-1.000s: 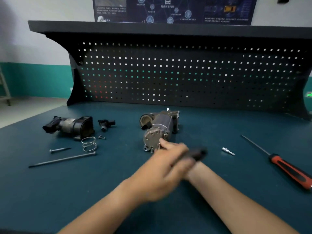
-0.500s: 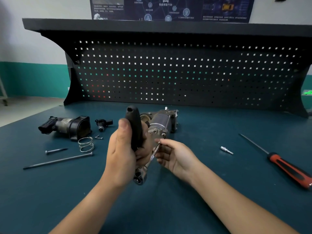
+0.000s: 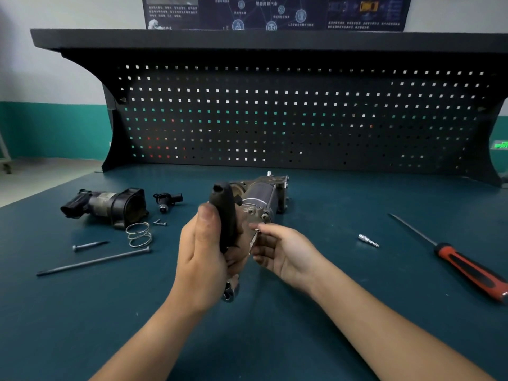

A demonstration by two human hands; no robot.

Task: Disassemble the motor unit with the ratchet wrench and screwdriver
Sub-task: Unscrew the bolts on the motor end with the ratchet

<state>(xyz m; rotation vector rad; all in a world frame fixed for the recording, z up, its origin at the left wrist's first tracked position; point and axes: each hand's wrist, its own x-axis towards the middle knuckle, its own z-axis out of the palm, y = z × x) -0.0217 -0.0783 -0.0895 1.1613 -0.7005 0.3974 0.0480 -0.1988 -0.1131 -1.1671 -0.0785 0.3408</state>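
A person's left hand (image 3: 203, 257) grips the black handle of a ratchet wrench (image 3: 224, 215), held upright with its drive head pointing down, above a blue-green tabletop (image 3: 357, 298). The right hand (image 3: 283, 254), just beside it, pinches a slim metal bit (image 3: 254, 239) in curled fingers. The motor unit (image 3: 264, 196) lies on the tabletop just beyond both hands. A red-handled screwdriver (image 3: 467, 266) rests at the right, well apart; a spring (image 3: 138, 233), a long bolt (image 3: 93, 261) and a removed housing (image 3: 110, 206) lie at the left.
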